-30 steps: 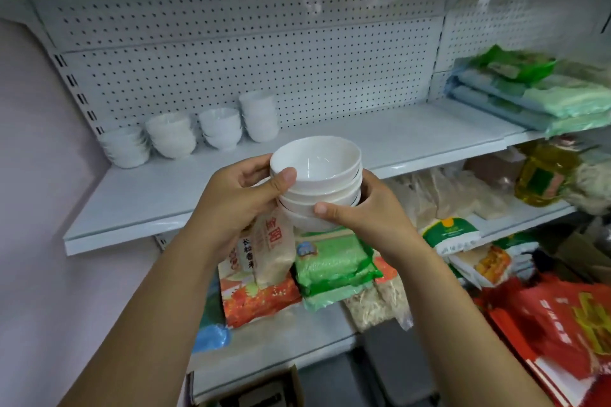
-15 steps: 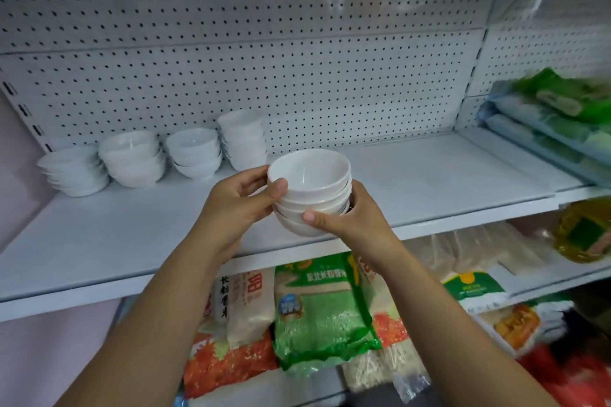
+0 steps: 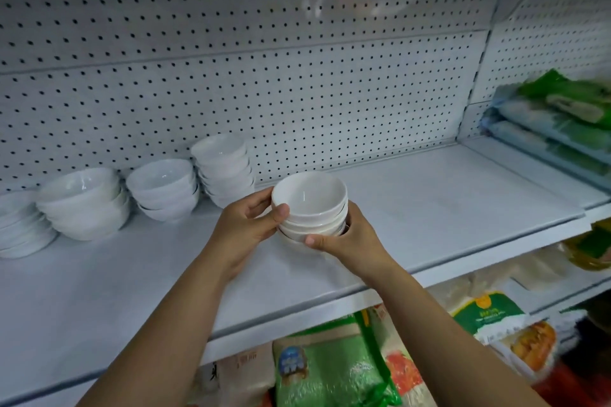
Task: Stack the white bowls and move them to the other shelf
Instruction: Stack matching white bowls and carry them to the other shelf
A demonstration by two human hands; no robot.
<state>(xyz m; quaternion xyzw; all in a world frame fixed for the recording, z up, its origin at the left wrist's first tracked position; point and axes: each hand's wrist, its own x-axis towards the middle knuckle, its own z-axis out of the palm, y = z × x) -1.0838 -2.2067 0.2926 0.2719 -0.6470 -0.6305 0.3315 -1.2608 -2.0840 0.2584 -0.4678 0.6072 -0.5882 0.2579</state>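
Note:
A stack of white bowls (image 3: 310, 205) is held over the white shelf (image 3: 429, 208), close above its surface or touching it; I cannot tell which. My left hand (image 3: 246, 225) grips the stack's left side, thumb on the top bowl's rim. My right hand (image 3: 347, 241) cups the right side and the bottom bowl. Several other stacks of white bowls stand at the back left: a tall stack (image 3: 224, 168), a middle stack (image 3: 163, 188), a wide stack (image 3: 84, 203) and one at the frame's edge (image 3: 20, 225).
A pegboard wall (image 3: 297, 92) backs the shelf. Green and blue packets (image 3: 562, 119) lie on the neighbouring shelf at right. Below the shelf's front edge sit bagged goods, among them a green bag (image 3: 330, 373) and a white-green bag (image 3: 489, 311).
Both hands have carried the bowl stack forward from in front of the shelf edge to over the shelf surface, nearer the standing stacks. The view has moved closer and upward.

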